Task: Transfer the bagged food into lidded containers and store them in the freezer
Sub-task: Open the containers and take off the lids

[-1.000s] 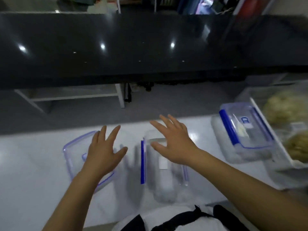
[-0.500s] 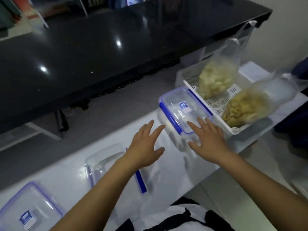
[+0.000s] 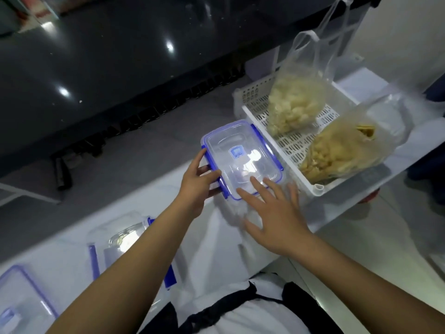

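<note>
My left hand point(image 3: 196, 183) gripped the left edge of the lidded container point(image 3: 242, 157), with my fingers curled against its blue side clip. My right hand point(image 3: 272, 213) was open, fingers spread and straight, the fingertips resting on the near end of the clear lid; I could not tell how hard they pressed.

The container stood on the white table point(image 3: 216, 237), just beside the white slotted basket point(image 3: 296, 145) to its right. In the basket lay two clear plastic bags of food: a bag of pale pieces point(image 3: 296, 102) at the far end, its handles standing upright, and a bag of yellower pieces point(image 3: 342, 150) at the near end, its loose top spilling over the basket's right rim.

To my left on the table, partly behind my left forearm, sat an open container point(image 3: 122, 239) with blue clips, and something small and pale showed through its bottom. Farther left, at the picture's edge, lay a loose lid point(image 3: 21, 302) with a blue rim. A dark glossy counter point(image 3: 120, 56) ran across beyond the table, with grey floor between.
</note>
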`<state>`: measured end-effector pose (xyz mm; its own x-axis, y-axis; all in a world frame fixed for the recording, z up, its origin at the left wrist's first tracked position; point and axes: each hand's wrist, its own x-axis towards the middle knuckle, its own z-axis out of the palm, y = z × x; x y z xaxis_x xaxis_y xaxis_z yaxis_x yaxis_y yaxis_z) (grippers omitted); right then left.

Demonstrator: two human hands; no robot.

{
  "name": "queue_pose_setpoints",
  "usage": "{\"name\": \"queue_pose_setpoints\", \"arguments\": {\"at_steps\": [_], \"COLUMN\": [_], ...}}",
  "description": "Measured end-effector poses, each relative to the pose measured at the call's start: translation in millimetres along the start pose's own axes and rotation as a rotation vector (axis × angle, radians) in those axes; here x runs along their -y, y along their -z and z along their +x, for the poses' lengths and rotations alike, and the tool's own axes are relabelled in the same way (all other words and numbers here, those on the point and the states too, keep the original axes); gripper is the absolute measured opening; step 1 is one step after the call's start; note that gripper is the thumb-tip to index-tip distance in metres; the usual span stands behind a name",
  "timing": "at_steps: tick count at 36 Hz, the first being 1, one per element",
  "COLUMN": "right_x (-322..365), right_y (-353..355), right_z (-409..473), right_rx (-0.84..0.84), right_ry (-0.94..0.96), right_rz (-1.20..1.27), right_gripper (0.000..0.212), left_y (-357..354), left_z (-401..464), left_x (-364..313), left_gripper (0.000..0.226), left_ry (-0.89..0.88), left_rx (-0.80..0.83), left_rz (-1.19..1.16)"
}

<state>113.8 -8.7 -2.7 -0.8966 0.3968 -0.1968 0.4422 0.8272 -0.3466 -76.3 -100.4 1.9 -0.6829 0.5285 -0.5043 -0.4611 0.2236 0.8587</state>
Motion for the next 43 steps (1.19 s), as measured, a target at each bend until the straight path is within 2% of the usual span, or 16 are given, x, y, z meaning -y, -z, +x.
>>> {"name": "queue_pose_setpoints", "arguments": {"at_steps": [4, 7, 11, 15, 25, 36, 40, 43], "right_x": [8, 11, 2, -7, 1, -6, -5, -2], "right_y": [12, 21, 30, 35, 7, -8, -11, -13], "right_z": [-8, -9, 4, 14, 1, 1, -1, -2], "right_rx": [0.06, 0.083, -0.027, 0.007, 0.198, 0.151, 0.139, 0.127], "right_ry": [0.1, 0.131, 0.076, -0.023, 0.162, 0.168, 0.164, 0.15], "right_rz": [0.047, 0.213, 0.375, 0.451, 0.149, 0.18, 0.188, 0.194], "right_gripper": [0.065, 0.068, 0.059, 0.063, 0.085, 0.09, 0.088, 0.085], "left_y": [24, 43, 63, 70, 61, 78, 78, 71], "left_z": [-10, -21, -35, -42, -46, -41, -41, -45], "left_x": [4, 10, 16, 17, 4, -5, -4, -7], "left_gripper": [0.069, 0.067, 0.066, 0.069, 0.075, 0.076, 0.073, 0.063], "left_ry": [0.024, 0.035, 0.042, 0.055, 0.082, 0.177, 0.128, -0.037], "left_rx": [0.029, 0.056, 0.062, 0.062, 0.076, 0.147, 0.047, -0.114], "left_rz": [0.055, 0.112, 0.224, 0.329, 0.454, 0.336, 0.356, 0.476]}}
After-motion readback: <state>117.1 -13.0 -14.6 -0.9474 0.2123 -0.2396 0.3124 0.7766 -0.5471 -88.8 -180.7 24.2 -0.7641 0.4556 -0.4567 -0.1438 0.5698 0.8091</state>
